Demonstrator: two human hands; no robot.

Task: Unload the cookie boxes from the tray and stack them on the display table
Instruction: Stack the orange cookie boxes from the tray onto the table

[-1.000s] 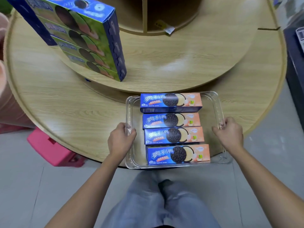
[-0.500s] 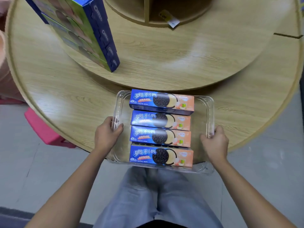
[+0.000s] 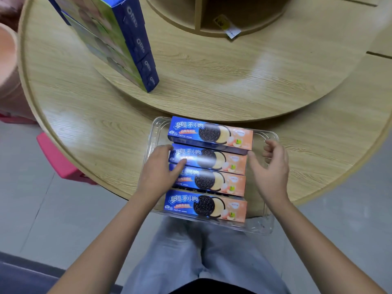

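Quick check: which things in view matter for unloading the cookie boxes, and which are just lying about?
Job: clear tray; four cookie boxes; display table; stacked boxes; left hand; right hand.
Lying about: pink stool; price tag.

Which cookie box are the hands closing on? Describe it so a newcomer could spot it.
Find the clear tray overhanging the near edge of the round wooden table. It holds four blue-and-orange boxes in a row. The target box is second from the far end, between the left hand and right hand.
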